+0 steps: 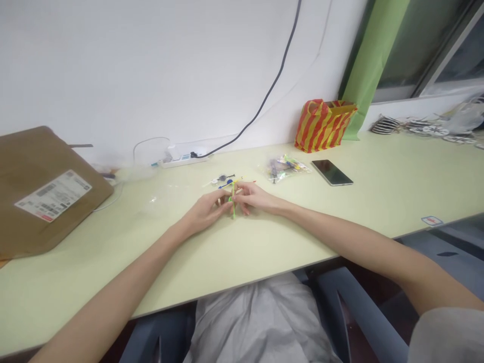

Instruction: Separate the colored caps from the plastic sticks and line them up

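Note:
My left hand [207, 210] and my right hand [257, 197] meet over the middle of the pale green table [212, 267]. Between their fingertips they hold a small bright green plastic piece [233, 209], long and thin, standing roughly upright. The fingers of both hands are pinched around it. Just behind them lie small loose plastic parts [223, 178], among them white, blue, dark and yellow ones. Some of these parts are partly hidden by my fingers.
A clear bag of coloured parts [283, 167], a phone [333, 172] and a striped bag [324, 126] are to the right. A large brown parcel [45, 151] fills the left. A power strip [183, 159] with a black cable lies along the wall.

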Tool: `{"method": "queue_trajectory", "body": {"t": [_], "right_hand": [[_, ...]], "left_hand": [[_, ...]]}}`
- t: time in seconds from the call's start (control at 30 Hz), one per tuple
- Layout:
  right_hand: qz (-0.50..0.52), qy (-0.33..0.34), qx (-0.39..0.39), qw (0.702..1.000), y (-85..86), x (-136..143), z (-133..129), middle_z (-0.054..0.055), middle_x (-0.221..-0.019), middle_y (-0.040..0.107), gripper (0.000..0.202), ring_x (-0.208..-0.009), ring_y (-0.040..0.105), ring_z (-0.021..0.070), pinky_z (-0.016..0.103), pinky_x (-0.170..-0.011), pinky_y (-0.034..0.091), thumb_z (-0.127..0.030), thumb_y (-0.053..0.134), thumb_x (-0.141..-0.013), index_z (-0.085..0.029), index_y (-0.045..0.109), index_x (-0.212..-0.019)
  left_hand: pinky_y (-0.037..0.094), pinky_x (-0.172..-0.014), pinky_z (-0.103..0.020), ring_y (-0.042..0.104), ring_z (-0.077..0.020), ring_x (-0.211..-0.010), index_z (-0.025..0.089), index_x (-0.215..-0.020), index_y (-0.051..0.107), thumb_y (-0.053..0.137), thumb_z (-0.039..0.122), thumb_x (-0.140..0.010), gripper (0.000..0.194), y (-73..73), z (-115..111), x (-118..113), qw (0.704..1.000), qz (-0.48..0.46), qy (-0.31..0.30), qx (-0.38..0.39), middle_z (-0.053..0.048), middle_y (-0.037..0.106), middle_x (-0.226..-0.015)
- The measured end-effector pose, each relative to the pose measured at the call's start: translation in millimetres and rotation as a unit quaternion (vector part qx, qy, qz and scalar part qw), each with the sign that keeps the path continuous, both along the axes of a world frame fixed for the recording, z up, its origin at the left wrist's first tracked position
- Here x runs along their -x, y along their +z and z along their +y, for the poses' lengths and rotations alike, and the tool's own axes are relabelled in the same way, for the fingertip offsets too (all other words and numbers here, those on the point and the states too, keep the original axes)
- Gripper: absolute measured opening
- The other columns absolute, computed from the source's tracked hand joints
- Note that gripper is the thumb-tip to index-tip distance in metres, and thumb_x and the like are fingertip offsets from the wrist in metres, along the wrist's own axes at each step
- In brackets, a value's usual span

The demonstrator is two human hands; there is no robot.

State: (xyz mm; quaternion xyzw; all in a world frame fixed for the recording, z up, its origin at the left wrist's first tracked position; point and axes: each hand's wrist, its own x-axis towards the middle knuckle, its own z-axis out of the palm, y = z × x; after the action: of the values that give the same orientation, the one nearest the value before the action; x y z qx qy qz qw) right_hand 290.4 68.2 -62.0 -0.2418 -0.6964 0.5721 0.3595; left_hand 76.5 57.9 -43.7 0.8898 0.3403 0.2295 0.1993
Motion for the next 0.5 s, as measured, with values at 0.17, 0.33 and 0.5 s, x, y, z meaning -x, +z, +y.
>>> {"method": "queue_trajectory", "body": {"t": [0.17, 0.33, 0.5], "right_hand": [[-0.026, 0.007, -0.011, 1.0, -0.4, -3.7, -0.4, -0.006, -0.059, 0.065, 0.013, -0.045, 0.054, 0.0092, 0.02, -0.051, 0.047, -0.018, 0.056, -0.088, -0.019, 0.051, -0.099], [-0.046, 0.025, -0.004, 0.999, 1.3, -4.9, -0.5, -0.01, -0.052, 0.052, 0.013, -0.047, 0.048, 0.0098, 0.021, -0.053, 0.045, -0.019, 0.058, -0.086, -0.02, 0.051, -0.098], [-0.043, 0.043, 0.01, 0.998, 5.7, -2.7, -3.4, -0.008, -0.059, 0.052, 0.014, -0.049, 0.043, 0.0086, 0.02, -0.05, 0.038, -0.017, 0.057, -0.082, -0.02, 0.052, -0.094]], "left_hand": [[0.05, -0.079, -0.03, 0.061, -0.0158, -0.077, 0.02, -0.104, 0.065, 0.051, 0.041, -0.1, 0.026, 3.7, -1.8, -3.5, 0.999, -0.01, -0.03, 0.025, -0.002, 0.073, -0.092], [0.05, -0.081, -0.03, 0.062, -0.0163, -0.083, 0.02, -0.101, 0.065, 0.051, 0.039, -0.099, 0.024, 13.9, -3.3, -3.4, 0.997, 0.005, -0.051, 0.066, -0.003, 0.073, -0.099], [0.049, -0.077, -0.028, 0.062, -0.0149, -0.081, 0.019, -0.095, 0.065, 0.054, 0.029, -0.093, 0.015, 19.1, -4.0, -5.8, 0.992, -0.003, -0.087, 0.096, -0.003, 0.072, -0.096]]}}
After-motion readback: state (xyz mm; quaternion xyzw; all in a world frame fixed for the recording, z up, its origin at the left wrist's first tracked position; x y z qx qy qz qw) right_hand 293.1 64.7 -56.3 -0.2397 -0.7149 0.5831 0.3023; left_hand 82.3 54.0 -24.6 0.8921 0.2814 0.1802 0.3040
